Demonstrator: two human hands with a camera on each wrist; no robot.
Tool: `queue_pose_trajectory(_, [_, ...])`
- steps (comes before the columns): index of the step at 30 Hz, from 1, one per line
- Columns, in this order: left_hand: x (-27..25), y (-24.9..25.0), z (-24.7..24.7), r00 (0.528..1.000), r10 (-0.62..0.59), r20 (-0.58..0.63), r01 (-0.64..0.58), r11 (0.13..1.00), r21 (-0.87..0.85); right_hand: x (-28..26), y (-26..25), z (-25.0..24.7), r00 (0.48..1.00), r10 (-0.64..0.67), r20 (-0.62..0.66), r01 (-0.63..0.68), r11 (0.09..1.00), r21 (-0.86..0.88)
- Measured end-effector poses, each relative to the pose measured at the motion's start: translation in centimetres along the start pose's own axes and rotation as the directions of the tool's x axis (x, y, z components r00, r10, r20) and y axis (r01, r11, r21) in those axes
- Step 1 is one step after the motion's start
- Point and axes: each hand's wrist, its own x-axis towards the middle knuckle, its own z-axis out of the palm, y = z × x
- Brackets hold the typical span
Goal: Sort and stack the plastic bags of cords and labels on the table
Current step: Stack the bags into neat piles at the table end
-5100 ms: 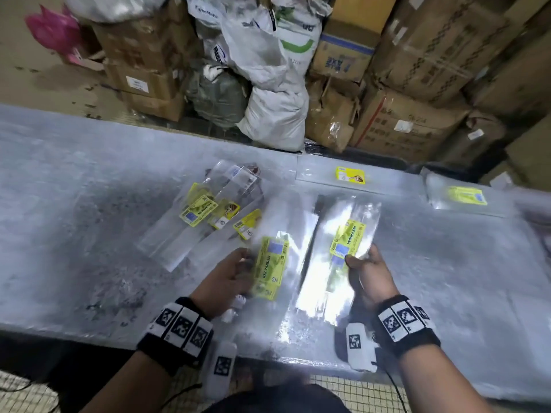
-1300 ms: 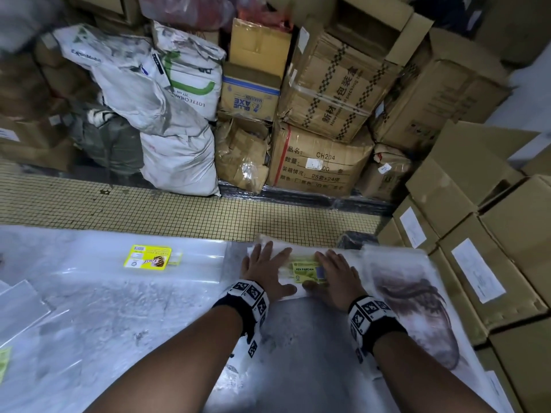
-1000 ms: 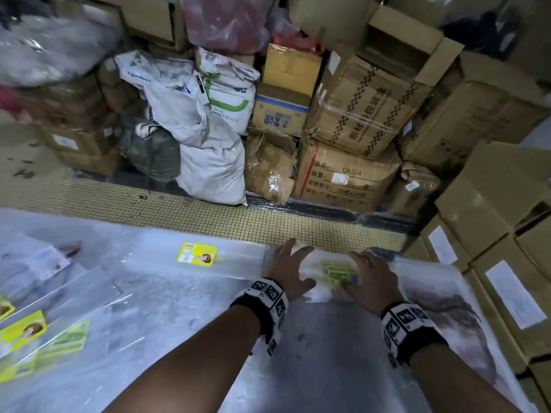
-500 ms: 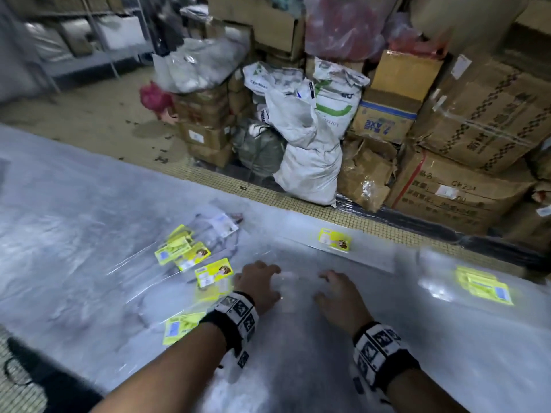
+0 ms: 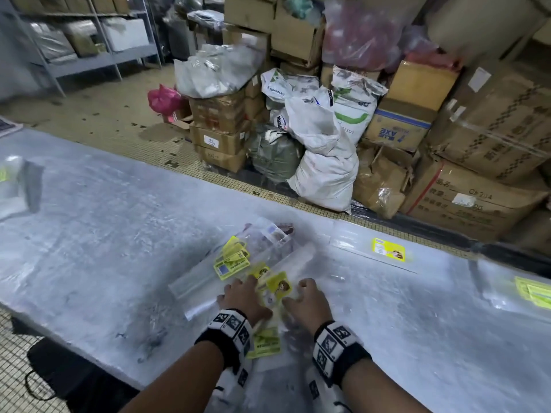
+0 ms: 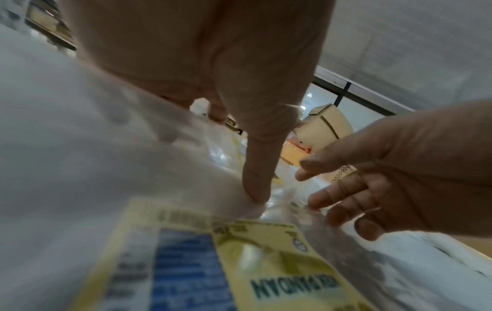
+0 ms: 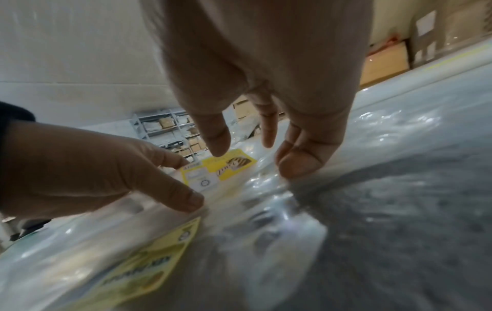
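A loose pile of clear plastic bags [image 5: 235,263] with yellow labels lies fanned out on the table in front of me. My left hand [image 5: 238,290] rests with straight fingers on the near end of this pile; in the left wrist view a fingertip [image 6: 255,189] presses the plastic above a yellow and blue label [image 6: 239,263]. My right hand [image 5: 304,290] hovers beside it, fingers loosely spread, thumb [image 7: 301,162] touching the film. Between them sits a yellow label [image 7: 218,170]. Another labelled bag [image 5: 265,344] lies under my wrists. Neither hand grips anything.
A flat stack of bags with a yellow label [image 5: 389,248] lies along the table's far edge. Another stack [image 5: 533,290] is at the right, and more plastic [image 5: 15,186] at the far left. Cardboard boxes [image 5: 477,129] and sacks [image 5: 325,162] stand on the floor beyond.
Both hands left the stack at the right, crossed the table to the left and now lie on the loose pile. My view has swung left with them.
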Motion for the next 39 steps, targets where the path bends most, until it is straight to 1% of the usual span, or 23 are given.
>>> queue_pose_trajectory(3, [0.4, -0.2, 0.5, 0.990, 0.141, 0.001, -0.137, 0.964, -0.228, -0.2, -0.1, 0.0, 0.999, 0.039, -0.035, -0.034, 0.991, 0.127])
queue_pose_trajectory(5, [0.5, -0.2, 1.4, 0.977, 0.215, 0.012, -0.195, 0.906, -0.375, -0.3, 0.1, 0.1, 0.996, 0.068, -0.062, -0.046, 0.953, 0.301])
queue_pose_trajectory(6, [0.4, -0.1, 1.6, 0.969, 0.248, 0.021, -0.210, 0.861, -0.462, -0.3, 0.3, 0.3, 0.992, 0.092, -0.084, -0.049, 0.910, 0.411])
queue_pose_trajectory(7, [0.2, 0.0, 1.9, 0.959, 0.280, 0.043, -0.205, 0.791, -0.577, -0.4, 0.4, 0.5, 0.986, 0.134, -0.097, -0.062, 0.843, 0.535])
queue_pose_trajectory(8, [0.2, 0.0, 2.2, 0.946, 0.318, 0.057, -0.191, 0.692, -0.696, -0.3, 0.6, 0.6, 0.981, 0.169, -0.097, -0.066, 0.757, 0.650])
queue_pose_trajectory(10, [-0.4, 0.3, 1.9, 0.920, 0.383, 0.084, -0.122, 0.482, -0.868, -0.2, 0.9, 0.4, 0.973, 0.220, -0.063, -0.088, 0.615, 0.783])
queue_pose_trajectory(11, [-0.4, 0.5, 1.9, 0.917, 0.390, 0.080, -0.098, 0.416, -0.904, -0.4, 1.0, 0.0, 0.972, 0.234, -0.037, -0.106, 0.569, 0.816])
queue_pose_trajectory(13, [-0.7, 0.7, 1.3, 0.910, 0.408, 0.077, -0.091, 0.377, -0.922, -0.5, 1.6, -0.6, 0.975, 0.223, 0.009, -0.123, 0.505, 0.855])
queue_pose_trajectory(14, [-0.6, 0.5, 1.2, 0.906, 0.419, 0.059, -0.120, 0.390, -0.913, -0.5, 1.9, -0.9, 0.979, 0.200, 0.033, -0.127, 0.480, 0.868])
queue_pose_trajectory(16, [-0.2, 0.1, 0.9, 0.916, 0.401, 0.015, -0.209, 0.509, -0.835, -0.5, 2.3, -1.2, 0.986, 0.154, 0.056, -0.125, 0.480, 0.868])
queue_pose_trajectory(17, [0.4, -0.5, 0.9, 0.928, 0.371, -0.041, -0.273, 0.601, -0.751, -0.5, 2.4, -1.3, 0.989, 0.143, 0.048, -0.111, 0.478, 0.871])
queue_pose_trajectory(19, [0.9, -1.6, 0.9, 0.925, 0.339, -0.170, -0.377, 0.771, -0.514, -0.5, 3.1, -1.5, 0.992, 0.122, 0.015, -0.073, 0.485, 0.872])
queue_pose_trajectory(20, [1.2, -2.0, 1.1, 0.916, 0.330, -0.229, -0.395, 0.839, -0.373, -0.4, 3.4, -1.5, 0.992, 0.124, -0.006, -0.057, 0.495, 0.867])
queue_pose_trajectory(21, [1.7, -2.4, 1.8, 0.910, 0.327, -0.256, -0.394, 0.874, -0.283, -0.4, 3.6, -1.7, 0.990, 0.137, -0.027, -0.047, 0.510, 0.859])
queue_pose_trajectory(23, [0.7, -2.0, 1.8, 0.900, 0.351, -0.259, -0.406, 0.891, -0.201, -0.2, 4.3, -2.0, 0.983, 0.175, -0.056, -0.044, 0.520, 0.853])
queue_pose_trajectory(24, [0.2, -1.6, 1.6, 0.911, 0.321, -0.260, -0.374, 0.909, -0.186, -0.2, 4.4, -2.1, 0.980, 0.191, -0.059, -0.050, 0.523, 0.851])
queue_pose_trajectory(26, [-0.1, -1.3, 1.2, 0.953, 0.186, -0.240, -0.229, 0.959, -0.169, -0.1, 4.6, -2.2, 0.978, 0.204, -0.051, -0.066, 0.528, 0.847])
queue_pose_trajectory(29, [1.4, -1.9, -0.5, 0.972, -0.026, -0.234, -0.015, 0.985, -0.174, -0.2, 4.5, -2.5, 0.980, 0.194, -0.039, -0.068, 0.520, 0.851])
queue_pose_trajectory(31, [2.5, -2.6, -1.4, 0.987, -0.071, -0.145, 0.050, 0.989, -0.140, -0.2, 4.5, -2.6, 0.984, 0.178, -0.031, -0.067, 0.520, 0.851])
queue_pose_trajectory(33, [2.8, -3.0, -1.7, 0.999, -0.025, -0.035, 0.024, 0.998, -0.051, -0.1, 4.6, -2.5, 0.987, 0.162, -0.017, -0.073, 0.532, 0.843])
queue_pose_trajectory(34, [2.4, -2.9, -1.7, 1.000, 0.005, -0.017, -0.005, 1.000, -0.006, -0.1, 4.6, -2.4, 0.988, 0.156, -0.007, -0.078, 0.532, 0.843])
queue_pose_trajectory(37, [1.2, -2.0, -1.0, 0.994, 0.105, -0.033, -0.102, 0.992, 0.076, 0.0, 4.7, -2.4, 0.987, 0.160, 0.012, -0.097, 0.531, 0.842])
queue_pose_trajectory(39, [1.0, -1.6, -0.7, 0.987, 0.153, -0.046, -0.149, 0.986, 0.078, 0.1, 4.8, -2.6, 0.987, 0.158, 0.012, -0.095, 0.530, 0.842])
